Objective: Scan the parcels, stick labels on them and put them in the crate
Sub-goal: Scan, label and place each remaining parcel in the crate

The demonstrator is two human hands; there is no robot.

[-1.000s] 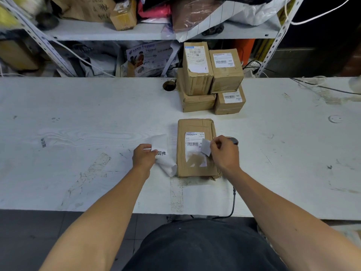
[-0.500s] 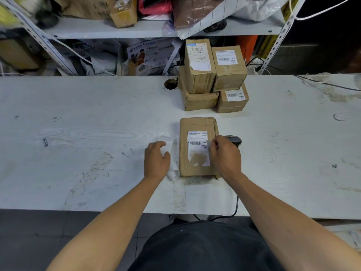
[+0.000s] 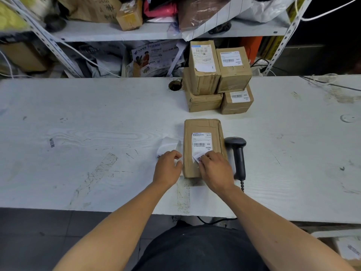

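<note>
On the white table [image 3: 97, 114], a brown parcel [image 3: 203, 128] lies flat, the scanner [image 3: 237, 153] just beside its right edge. Right hand [image 3: 214, 169] pinches a small white label [image 3: 197, 157] against the parcel's near end. Left hand [image 3: 169, 166] pinches the backing strip [image 3: 169, 144] beside the parcel. Four stacked parcels [image 3: 218, 75] sit behind.

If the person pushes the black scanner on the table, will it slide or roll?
The scanner lies on its side on the flat table, so it would probably slide, not roll. Its angled head would likely make it pivot. Its cable may drag slightly.
</note>
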